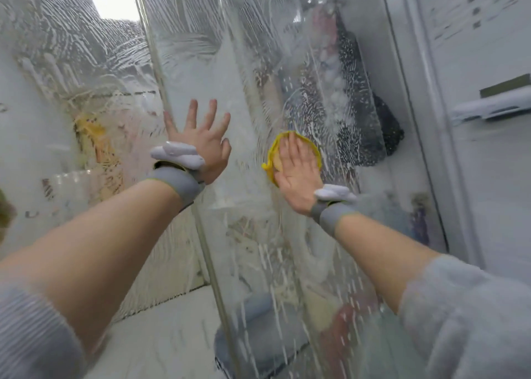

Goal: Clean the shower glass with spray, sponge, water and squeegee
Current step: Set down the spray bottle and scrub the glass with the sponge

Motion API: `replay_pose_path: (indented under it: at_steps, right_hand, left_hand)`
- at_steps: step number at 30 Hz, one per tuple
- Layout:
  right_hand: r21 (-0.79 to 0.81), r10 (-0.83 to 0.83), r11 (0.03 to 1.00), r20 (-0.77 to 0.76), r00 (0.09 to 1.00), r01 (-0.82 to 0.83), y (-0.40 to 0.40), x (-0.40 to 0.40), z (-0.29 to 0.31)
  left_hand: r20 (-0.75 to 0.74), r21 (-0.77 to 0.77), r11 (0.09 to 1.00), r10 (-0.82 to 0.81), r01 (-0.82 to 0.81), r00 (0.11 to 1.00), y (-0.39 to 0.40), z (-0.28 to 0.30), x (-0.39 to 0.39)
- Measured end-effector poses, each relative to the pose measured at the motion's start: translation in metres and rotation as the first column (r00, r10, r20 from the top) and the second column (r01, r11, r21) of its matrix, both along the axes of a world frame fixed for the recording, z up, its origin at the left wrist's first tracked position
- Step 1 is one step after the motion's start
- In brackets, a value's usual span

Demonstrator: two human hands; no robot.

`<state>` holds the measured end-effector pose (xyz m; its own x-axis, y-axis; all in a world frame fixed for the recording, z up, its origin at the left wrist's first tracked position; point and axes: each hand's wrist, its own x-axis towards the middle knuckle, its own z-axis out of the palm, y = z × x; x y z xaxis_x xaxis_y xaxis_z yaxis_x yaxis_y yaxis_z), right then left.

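Under the right hand (298, 172) lies the sponge (293, 156), a round yellow pad pressed flat against the glass (258, 62). The palm and straight fingers cover most of it, so only its rim shows above and to the left of the hand. Holding it this way, with a flat hand instead of a pinch, likely spreads the pressure and keeps the whole face of the sponge rubbing the pane.

Left of it, well apart, the left hand (201, 146) is spread with its fingers fanned, holding nothing. It sits at the pane edge (161, 91) where two panels meet, and seems to brace the glass or steady the body against the scrubbing push; whether the palm truly touches the glass I cannot tell.

Both wrists carry a grey band (178, 183) with a white device on top. Streaks of white foam (71, 48) cover the glass above and left of the hands, and more runs down below them, so the job looks to be in its sponge stage, with rinse and squeegee to come.

Beyond the right hand, behind the wet pane, hangs a dark speckled cloth (359, 120), blurred by suds. Right of that hand stands a white door (488, 149) with a handle (494, 105). Neither spray bottle nor squeegee is in view. The panel joint by the left hand is the one thing that could snag a wide leftward sweep.
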<state>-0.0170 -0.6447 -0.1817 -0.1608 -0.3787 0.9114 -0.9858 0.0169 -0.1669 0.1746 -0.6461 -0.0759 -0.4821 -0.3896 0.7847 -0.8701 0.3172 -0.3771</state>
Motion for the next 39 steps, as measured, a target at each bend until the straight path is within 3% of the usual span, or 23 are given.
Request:
replay_pose_path:
  at_steps: [2,5,7,10,13,15,18,21,23,25,28,29,31,35,37,39]
  right_hand:
    - [-0.048,0.024,0.999,0.03,0.999,-0.023,-0.004,0.021,0.016]
    - [-0.063,0.108,0.989,-0.283,0.953,-0.131,-0.007,0.042,-0.038]
    - [-0.059,0.156,0.981,-0.344,0.926,-0.187,-0.006,0.036,-0.08]
    - [-0.083,0.117,0.987,-0.238,0.964,-0.14,-0.01,0.003,-0.079]
    - [-0.13,-0.003,0.991,0.091,0.996,0.014,-0.008,-0.011,-0.013]
    - [-0.091,-0.025,0.995,0.205,0.978,0.044,-0.011,-0.01,0.031]
    - [-0.122,0.001,0.992,0.058,0.998,0.006,-0.009,0.001,0.044]
    - [-0.137,0.094,0.984,-0.13,0.987,-0.112,-0.011,-0.018,-0.008]
    - [-0.143,0.112,0.982,-0.09,0.99,-0.124,-0.007,-0.044,-0.031]
    - [-0.112,0.042,0.993,0.074,0.996,-0.034,-0.006,-0.065,-0.023]
    - [-0.102,-0.039,0.992,0.265,0.964,0.069,-0.009,-0.07,0.063]
    - [-0.111,-0.033,0.992,0.257,0.966,0.064,-0.011,-0.065,0.089]
    - [-0.178,0.007,0.984,0.092,0.996,0.01,-0.016,-0.041,0.124]
    - [-0.223,0.127,0.957,-0.261,0.957,-0.187,-0.024,-0.025,0.081]
    - [-0.229,0.112,0.957,-0.266,0.957,-0.176,-0.022,-0.046,0.074]
    - [-0.193,0.057,0.978,-0.098,0.993,-0.076,-0.016,-0.062,0.094]
  left_hand:
    - [0.026,-0.046,0.999,0.005,-0.003,1.0,-0.003,0.002,0.001]
    - [0.081,-0.085,0.996,0.015,-0.008,0.997,-0.011,0.003,0.004]
    - [0.108,-0.076,0.997,0.02,-0.012,0.994,-0.009,0.006,0.0]
    - [0.165,-0.042,0.999,0.027,-0.02,0.986,-0.002,0.009,-0.014]
    - [0.198,-0.015,0.999,0.037,-0.035,0.979,0.002,0.014,-0.02]
    - [0.188,-0.025,0.999,0.033,-0.029,0.982,-0.001,0.016,-0.022]
    - [0.173,-0.053,0.998,0.028,-0.019,0.985,-0.001,0.017,-0.024]
    - [0.151,-0.055,0.998,0.02,-0.012,0.988,-0.001,0.024,-0.033]
    - [0.153,-0.059,0.998,0.039,-0.03,0.987,0.001,0.028,-0.039]
    - [0.167,-0.03,0.999,0.044,-0.04,0.985,0.003,0.032,-0.042]
    - [0.156,0.0,1.0,0.03,-0.03,0.987,0.007,0.061,-0.049]
    - [0.138,0.014,1.0,0.02,-0.022,0.99,0.006,0.067,-0.051]
    - [0.107,0.012,1.0,0.009,-0.011,0.994,0.01,0.081,-0.056]
    - [0.088,-0.008,1.0,0.009,-0.009,0.996,0.007,0.081,-0.06]
    - [0.095,-0.02,1.0,-0.003,0.005,0.995,0.01,0.084,-0.06]
    - [0.104,0.01,1.0,-0.02,0.019,0.994,0.014,0.088,-0.058]
